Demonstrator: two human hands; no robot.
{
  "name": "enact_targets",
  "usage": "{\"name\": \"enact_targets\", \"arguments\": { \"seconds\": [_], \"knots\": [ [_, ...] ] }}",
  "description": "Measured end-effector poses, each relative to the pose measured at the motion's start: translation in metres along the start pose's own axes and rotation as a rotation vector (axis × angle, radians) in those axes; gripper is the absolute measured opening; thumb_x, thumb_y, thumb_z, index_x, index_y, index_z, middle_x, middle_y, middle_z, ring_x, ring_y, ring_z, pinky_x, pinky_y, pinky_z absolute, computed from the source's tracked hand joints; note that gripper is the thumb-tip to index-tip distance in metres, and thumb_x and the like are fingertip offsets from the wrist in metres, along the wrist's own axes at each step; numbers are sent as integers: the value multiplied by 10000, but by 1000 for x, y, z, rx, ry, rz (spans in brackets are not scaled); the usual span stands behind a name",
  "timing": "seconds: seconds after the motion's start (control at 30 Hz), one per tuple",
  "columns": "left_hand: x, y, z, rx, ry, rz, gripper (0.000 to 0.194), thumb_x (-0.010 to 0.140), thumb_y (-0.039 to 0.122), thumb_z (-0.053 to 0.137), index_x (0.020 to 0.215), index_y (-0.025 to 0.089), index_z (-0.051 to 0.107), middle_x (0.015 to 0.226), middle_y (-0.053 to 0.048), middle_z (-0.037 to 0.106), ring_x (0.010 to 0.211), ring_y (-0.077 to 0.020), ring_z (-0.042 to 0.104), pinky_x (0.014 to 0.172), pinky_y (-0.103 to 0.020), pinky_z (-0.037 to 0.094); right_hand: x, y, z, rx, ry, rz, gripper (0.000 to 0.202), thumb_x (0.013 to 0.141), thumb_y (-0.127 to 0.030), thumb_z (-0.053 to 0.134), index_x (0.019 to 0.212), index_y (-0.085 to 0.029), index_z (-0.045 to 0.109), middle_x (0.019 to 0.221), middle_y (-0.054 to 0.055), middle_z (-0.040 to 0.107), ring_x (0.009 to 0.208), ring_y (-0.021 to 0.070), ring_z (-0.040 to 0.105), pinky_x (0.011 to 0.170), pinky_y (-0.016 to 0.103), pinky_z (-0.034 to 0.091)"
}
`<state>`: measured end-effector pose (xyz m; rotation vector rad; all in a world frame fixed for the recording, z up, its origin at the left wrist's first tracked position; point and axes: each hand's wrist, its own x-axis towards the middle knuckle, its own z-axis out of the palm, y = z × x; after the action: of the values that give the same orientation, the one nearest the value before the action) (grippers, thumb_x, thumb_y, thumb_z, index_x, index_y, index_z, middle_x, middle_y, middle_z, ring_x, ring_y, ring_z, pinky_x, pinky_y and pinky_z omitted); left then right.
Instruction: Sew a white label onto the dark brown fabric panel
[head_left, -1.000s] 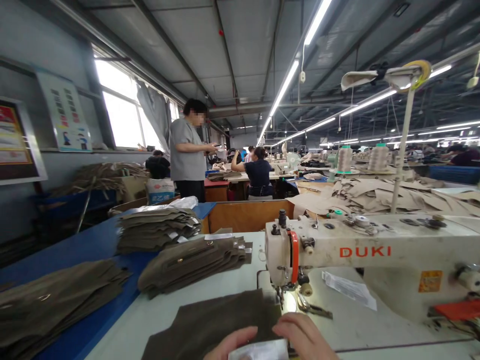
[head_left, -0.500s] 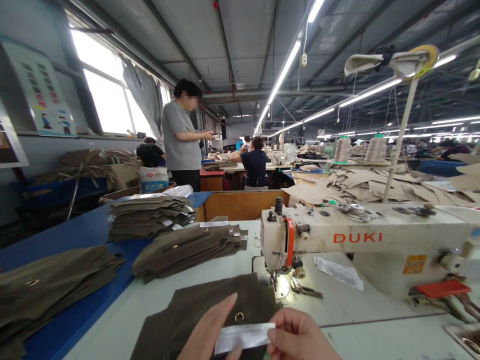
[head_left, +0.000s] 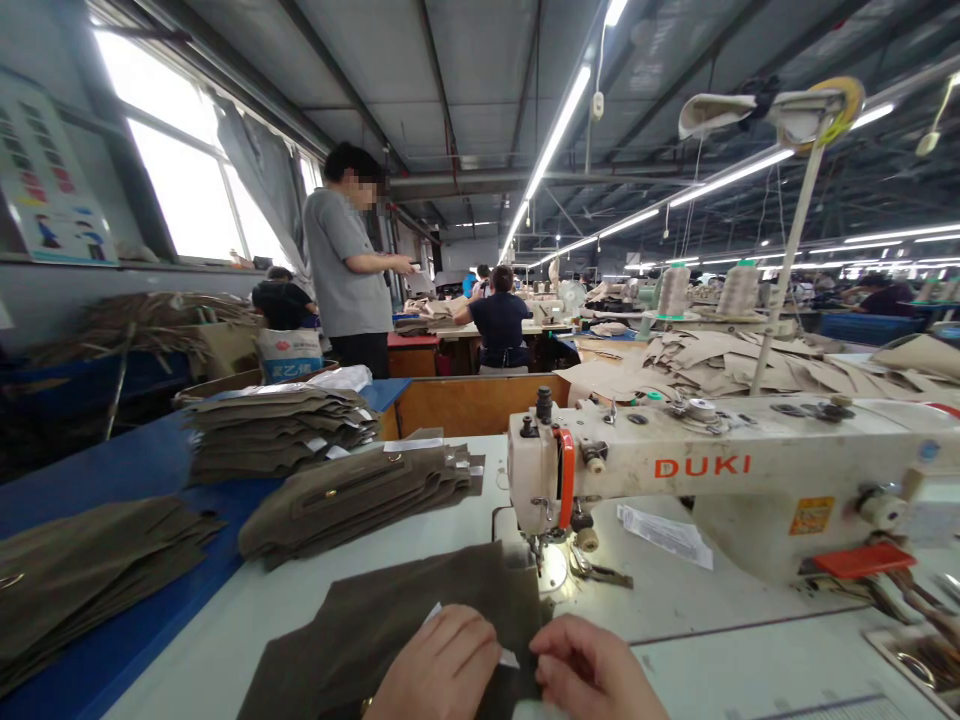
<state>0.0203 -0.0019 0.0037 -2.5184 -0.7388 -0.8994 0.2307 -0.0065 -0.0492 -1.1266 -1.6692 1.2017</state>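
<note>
A dark olive fabric piece (head_left: 375, 600) lies on the sewing machine table, its far right corner close to the needle area. My left hand (head_left: 442, 665) curls over it, fingers together, on a white label strip (head_left: 509, 658) whose ends peek out on both sides. By the fabric's right edge, my right hand (head_left: 592, 668) is closed in a pinch; what it grips, if anything, is hidden. Something pale shows beneath that hand, too cut off to name. A brass-coloured fitting (head_left: 365, 705) shows beside my left wrist. The sewing machine (head_left: 705, 470) stands just beyond my hands.
Stacked olive pieces (head_left: 360, 495) lie left of the machine, with a taller stack (head_left: 277, 435) behind and more pieces (head_left: 97, 570) on the blue surface. White strips (head_left: 665, 537) rest under the machine arm. A person (head_left: 349, 270) stands beyond; another sits ahead.
My left hand has turned and closed over the white strip, which lay visible between both hands before. My right hand no longer visibly pinches its end. The whole view has shifted slightly.
</note>
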Motion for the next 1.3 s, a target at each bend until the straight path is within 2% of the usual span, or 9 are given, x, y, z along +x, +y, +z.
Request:
{"name": "enact_targets", "arguments": {
  "seconds": [0.13, 0.23, 0.37, 0.47, 0.57, 0.67, 0.8, 1.13, 1.3],
  "knots": [
    [1, -11, 11, -33, 0, -89, 329, 973, 75, 304, 928, 191, 609, 849, -14, 682, 789, -169, 654, 760, -291, 551, 0, 10, -6, -700, 236, -791, 197, 934, -218, 535, 1083, -169, 654, 1037, 71, 715, 957, 192, 653, 865, 253, 509],
    [-2, -15, 17, -45, -18, -119, 324, 922, 32, 317, 894, 193, 597, 798, -7, 672, 731, -166, 653, 714, -286, 568, 8, 22, 2, -926, 442, -1099, 157, 985, -222, 515, 992, -181, 666, 1004, 12, 738, 929, 149, 662, 857, 193, 497],
    [-1, -20, 11, -72, -27, -144, 310, 905, 40, 342, 882, 205, 604, 811, -1, 684, 741, -151, 668, 703, -256, 577, 16, 35, 11, -1081, 405, -1099, 167, 995, -235, 506, 1014, -196, 668, 1044, 8, 734, 964, 143, 659, 858, 206, 501],
    [7, -27, 4, -64, 38, -171, 274, 932, 85, 374, 917, 205, 619, 878, -12, 696, 813, -146, 681, 741, -244, 582, 18, 37, 13, -1075, 404, -1092, 174, 998, -237, 497, 1010, -198, 666, 1029, 8, 738, 958, 149, 667, 851, 213, 511],
    [14, -30, 10, -25, 59, -135, 276, 940, 80, 375, 964, 182, 630, 951, -41, 698, 895, -163, 676, 821, -288, 580, 17, 36, 14, -1041, 436, -1096, 203, 1011, -236, 466, 1015, -193, 664, 1018, 5, 741, 936, 144, 676, 846, 207, 518],
    [13, -25, 26, 1, -89, -36, 325, 862, -19, 386, 1000, 152, 626, 1015, -63, 700, 967, -192, 666, 892, -343, 562, 16, 35, 13, -1069, 425, -1103, 189, 1010, -241, 478, 1031, -190, 658, 1021, 15, 740, 939, 146, 678, 842, 213, 522],
    [8, -17, 42, -8, -254, -44, 345, 752, -99, 444, 910, 155, 615, 929, -32, 701, 877, -184, 675, 875, -326, 561, 16, 33, 11, -1047, 439, -1107, 193, 1015, -245, 475, 981, -196, 659, 990, 3, 742, 921, 135, 679, 844, 201, 519],
    [20, -17, 35, -128, -353, -85, 313, 760, -90, 561, 889, 192, 606, 923, 19, 666, 841, -167, 643, 759, -263, 545, 18, 59, 13, -1075, 378, -1082, 110, 964, -238, 568, 1025, -189, 645, 1002, 31, 739, 922, 172, 685, 817, 248, 537],
    [18, -16, 42, -114, -348, -69, 266, 776, -65, 598, 865, 186, 589, 920, 9, 661, 843, -183, 640, 757, -283, 540, 17, 53, 12, -1064, 417, -1108, 128, 976, -223, 537, 1038, -189, 643, 994, 31, 741, 930, 162, 680, 813, 228, 534]
  ]
}}
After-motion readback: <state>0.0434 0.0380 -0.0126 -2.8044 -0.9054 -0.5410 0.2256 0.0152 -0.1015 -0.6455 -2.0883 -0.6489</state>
